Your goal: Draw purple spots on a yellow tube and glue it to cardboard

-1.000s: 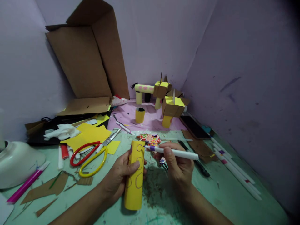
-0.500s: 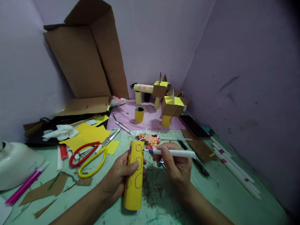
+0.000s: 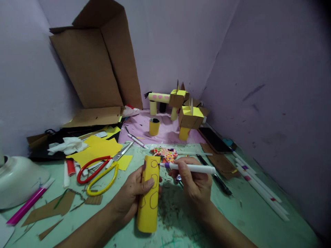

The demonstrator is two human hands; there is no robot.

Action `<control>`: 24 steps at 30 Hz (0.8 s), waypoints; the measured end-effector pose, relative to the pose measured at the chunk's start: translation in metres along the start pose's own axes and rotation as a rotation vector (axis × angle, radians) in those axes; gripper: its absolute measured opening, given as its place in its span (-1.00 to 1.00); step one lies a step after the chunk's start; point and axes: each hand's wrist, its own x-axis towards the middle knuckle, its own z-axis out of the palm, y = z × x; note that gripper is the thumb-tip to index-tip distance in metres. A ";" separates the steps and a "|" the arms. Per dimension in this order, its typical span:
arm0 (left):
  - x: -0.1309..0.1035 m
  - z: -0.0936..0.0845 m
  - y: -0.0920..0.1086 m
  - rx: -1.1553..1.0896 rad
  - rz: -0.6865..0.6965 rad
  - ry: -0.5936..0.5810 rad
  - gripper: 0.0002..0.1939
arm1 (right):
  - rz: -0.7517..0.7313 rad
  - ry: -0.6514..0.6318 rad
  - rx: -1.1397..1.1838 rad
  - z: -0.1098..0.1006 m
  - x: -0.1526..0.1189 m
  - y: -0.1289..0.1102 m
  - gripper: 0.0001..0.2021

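A yellow paper tube with several purple-outlined rounded shapes stands out low in the middle. Wrapped round its left side, my left hand has the thumb across the front, while some fingertips show behind the right edge. My right hand grips a white marker with a purple tip, held nearly level. The tip meets or almost meets the tube's upper right edge, beside the topmost outlined circle. Behind the tube lies a colourful patterned piece.
Scissors with red and yellow handles lie left, near yellow paper and cardboard scraps. Yellow paper figures and a short yellow tube stand on pink cloth. A black cutter and white markers lie right.
The whole view has shifted very slightly. Both hands keep their holds, and the marker tip stays by the tube's upper right edge.
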 end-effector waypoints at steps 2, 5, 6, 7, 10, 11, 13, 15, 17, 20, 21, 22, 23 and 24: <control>0.000 0.000 0.000 0.004 -0.002 -0.004 -0.46 | -0.001 -0.001 0.002 0.000 0.000 0.001 -0.87; 0.001 0.000 0.001 0.008 -0.001 -0.010 -0.44 | -0.002 0.004 0.009 0.000 0.000 0.001 -0.87; 0.001 0.000 0.001 0.008 0.001 -0.012 -0.43 | -0.001 0.009 0.015 0.000 0.000 0.001 -0.87; 0.001 0.000 0.001 0.009 0.001 -0.014 -0.43 | 0.001 0.013 0.022 0.001 0.000 0.001 -0.88; 0.000 0.000 0.001 0.020 0.003 -0.013 -0.43 | 0.007 0.020 0.036 0.001 0.000 0.001 -0.89; 0.000 0.000 0.000 0.024 0.004 -0.011 -0.43 | 0.007 0.020 0.034 0.001 0.000 0.001 -0.89; 0.000 0.000 0.000 0.030 0.003 -0.010 -0.44 | 0.002 0.019 0.026 0.002 -0.001 0.001 -0.89; 0.000 0.000 -0.001 0.032 -0.003 -0.009 -0.44 | -0.006 0.022 0.020 0.002 -0.001 0.002 -0.88; 0.000 0.000 -0.001 0.032 -0.007 -0.008 -0.42 | -0.004 0.023 0.020 0.002 -0.002 0.002 -0.88; 0.000 0.001 0.000 0.021 -0.003 -0.008 -0.40 | 0.003 0.022 0.017 0.003 -0.002 0.001 -0.88; 0.000 0.001 0.000 0.018 0.000 -0.008 -0.40 | 0.002 0.022 0.014 0.003 -0.002 0.001 -0.88; 0.000 0.001 0.000 0.015 0.002 -0.008 -0.40 | -0.002 0.021 0.012 0.003 -0.002 0.000 -0.88; 0.000 0.001 0.000 0.013 0.004 -0.008 -0.41 | -0.005 0.023 0.010 0.003 -0.001 0.000 -0.88; 0.000 0.000 -0.001 0.013 0.005 -0.008 -0.41 | -0.006 0.024 0.011 0.003 -0.001 -0.001 -0.88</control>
